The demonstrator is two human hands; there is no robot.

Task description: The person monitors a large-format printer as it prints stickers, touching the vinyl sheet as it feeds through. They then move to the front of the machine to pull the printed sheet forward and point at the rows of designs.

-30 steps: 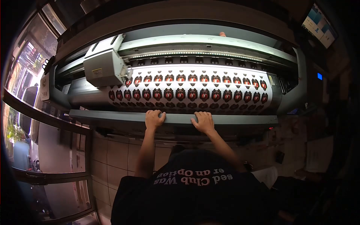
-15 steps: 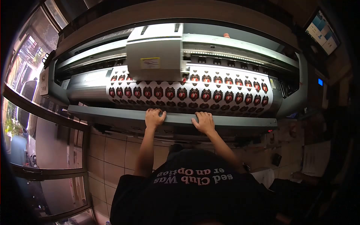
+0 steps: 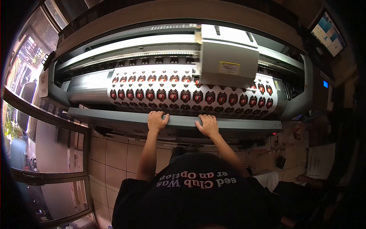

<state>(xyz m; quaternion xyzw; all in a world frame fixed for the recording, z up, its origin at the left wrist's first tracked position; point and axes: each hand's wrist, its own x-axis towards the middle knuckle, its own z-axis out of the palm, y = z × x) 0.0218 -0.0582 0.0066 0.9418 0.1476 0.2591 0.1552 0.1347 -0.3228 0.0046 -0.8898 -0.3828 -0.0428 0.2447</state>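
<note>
A wide-format printer stretches across the view, with a long grey front rail (image 3: 95,115) along its near side. My left hand (image 3: 157,121) lies on this rail left of centre, its fingers curled over the far edge and the thumb to the right. To the right, my right hand (image 3: 207,125) grips the same rail in a similar way, thumb pointing left. Fingertips of both hands are partly hidden beyond the edge. Behind the rail, the white printed sheet (image 3: 127,87) carries rows of black and red badge-like designs. The grey print carriage (image 3: 228,55) sits over its right half.
A monitor (image 3: 327,34) glows at the upper right, above a small blue display (image 3: 325,83). Glass-panelled doors (image 3: 57,147) stand on the left beside the tiled floor (image 3: 114,156). Part of another person's arm (image 3: 307,179) shows at the lower right.
The print carriage has slid right, from left of centre to over the right half of the sheet, uncovering designs on the left. Both hands have stayed on the rail.
</note>
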